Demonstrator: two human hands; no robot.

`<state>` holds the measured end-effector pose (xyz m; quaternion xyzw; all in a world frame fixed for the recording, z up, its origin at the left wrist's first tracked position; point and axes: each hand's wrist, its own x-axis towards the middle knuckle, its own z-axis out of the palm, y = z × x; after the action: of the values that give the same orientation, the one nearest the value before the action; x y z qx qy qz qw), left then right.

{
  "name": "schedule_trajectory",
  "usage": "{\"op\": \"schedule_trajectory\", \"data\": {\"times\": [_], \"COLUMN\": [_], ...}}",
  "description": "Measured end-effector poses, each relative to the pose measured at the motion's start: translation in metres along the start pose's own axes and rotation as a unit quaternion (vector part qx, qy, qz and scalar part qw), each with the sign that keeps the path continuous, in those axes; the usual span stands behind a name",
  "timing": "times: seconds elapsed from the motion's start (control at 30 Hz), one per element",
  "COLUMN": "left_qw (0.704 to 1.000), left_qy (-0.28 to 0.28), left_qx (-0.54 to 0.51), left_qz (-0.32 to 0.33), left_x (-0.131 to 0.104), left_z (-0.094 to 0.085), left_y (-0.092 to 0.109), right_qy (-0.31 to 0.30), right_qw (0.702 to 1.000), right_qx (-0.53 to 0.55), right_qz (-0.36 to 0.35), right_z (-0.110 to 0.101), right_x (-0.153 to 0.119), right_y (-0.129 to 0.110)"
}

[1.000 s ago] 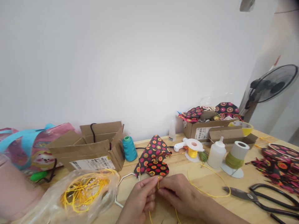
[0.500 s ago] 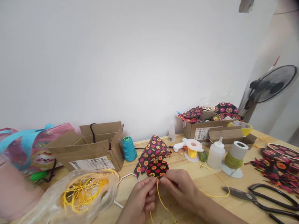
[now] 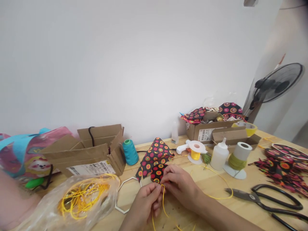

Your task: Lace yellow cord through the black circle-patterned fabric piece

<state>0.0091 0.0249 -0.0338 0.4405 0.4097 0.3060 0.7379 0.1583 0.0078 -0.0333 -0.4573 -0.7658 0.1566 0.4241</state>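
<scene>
Right hand (image 3: 179,183) higher (at yellow cord (image 3: 164,200))

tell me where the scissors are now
In the head view, the scissors lie on the table at lower right, to the right of the right hand and just in front of the patterned fabric pieces.

Thin yellow cord (image 3: 163,199), pinched, strands trailing

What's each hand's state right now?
Left hand: closed, pinching the yellow cord.
Right hand: closed at the yellow cord; its exact grip is hidden.
</scene>
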Motion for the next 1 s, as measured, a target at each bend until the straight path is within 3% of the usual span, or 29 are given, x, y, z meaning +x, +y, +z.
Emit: {"op": "schedule_trajectory", "data": {"times": [0.17, 0.3, 0.4, 0.63, 1.0], "left_qw": [0.995, 0.944, 0.921, 0.963, 0.974], "left_qy": [0.032, 0.105, 0.102, 0.088, 0.093], "left_qx": [0.09, 0.282, 0.343, 0.231, 0.173], "left_qz": [0.04, 0.138, 0.152, 0.111, 0.115], "left_x": [-0.002, -0.012, -0.015, -0.006, -0.005], "left_z": [0.0, 0.004, 0.005, -0.001, 0.0], "left_y": [0.005, 0.012, 0.013, 0.009, 0.011], "right_qy": [-0.001, -0.008, -0.013, -0.018, -0.011], "right_qw": [0.999, 0.997, 0.997, 0.999, 1.0], "right_qx": [-0.033, -0.075, -0.08, -0.046, -0.023], "right_qz": [-0.02, -0.024, -0.019, -0.004, -0.014], "right_z": [-0.003, -0.005, -0.004, -0.005, -0.003], "right_x": [0.001, 0.002, 0.002, 0.002, 0.001], "right_y": [-0.005, -0.007, -0.005, -0.004, 0.001]}}
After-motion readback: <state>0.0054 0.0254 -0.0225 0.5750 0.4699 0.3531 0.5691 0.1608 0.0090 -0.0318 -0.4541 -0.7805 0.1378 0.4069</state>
